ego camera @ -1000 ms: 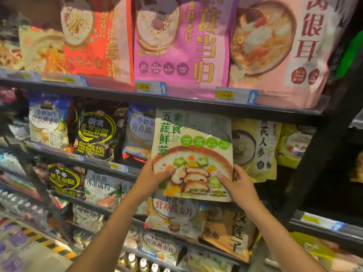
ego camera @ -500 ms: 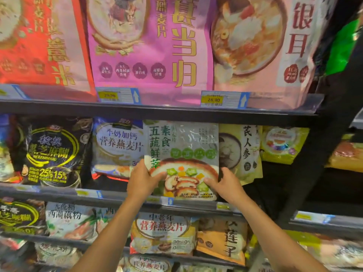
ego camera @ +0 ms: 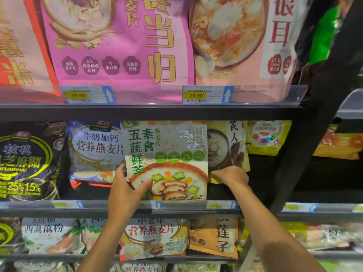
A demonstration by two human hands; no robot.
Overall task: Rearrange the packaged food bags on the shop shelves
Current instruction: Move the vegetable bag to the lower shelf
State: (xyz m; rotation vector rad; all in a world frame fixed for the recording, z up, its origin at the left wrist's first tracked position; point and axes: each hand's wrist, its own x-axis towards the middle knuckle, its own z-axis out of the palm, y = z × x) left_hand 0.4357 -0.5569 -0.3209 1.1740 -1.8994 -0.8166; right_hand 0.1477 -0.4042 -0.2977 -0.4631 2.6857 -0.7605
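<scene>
Both hands are raised to the middle shelf, where 1 white bag with green characters is stood upright on the shelf board. The bag's lower left corner is gripped by the left hand: the thumb is laid across the printed bowl on the front, and the fingers are curled behind the bag's left edge. The right hand is pressed against the bag's lower right edge, palm down and fingers reaching back out of sight, so it cannot be told whether anything is clasped by it. Just left of the left hand, a blue and white bag is stood, partly overlapped by the held bag, and further left a black bag with yellow print is seen. Directly behind and above the right hand, a yellow bag is stood, touching the white bag's right side. Above both hands, on the upper shelf, a large pink bag is displayed, with 2 price tags reading 29.90 and 28.90 clipped to the rail beneath it. Below the left forearm, a bag with red characters is shelved.
</scene>
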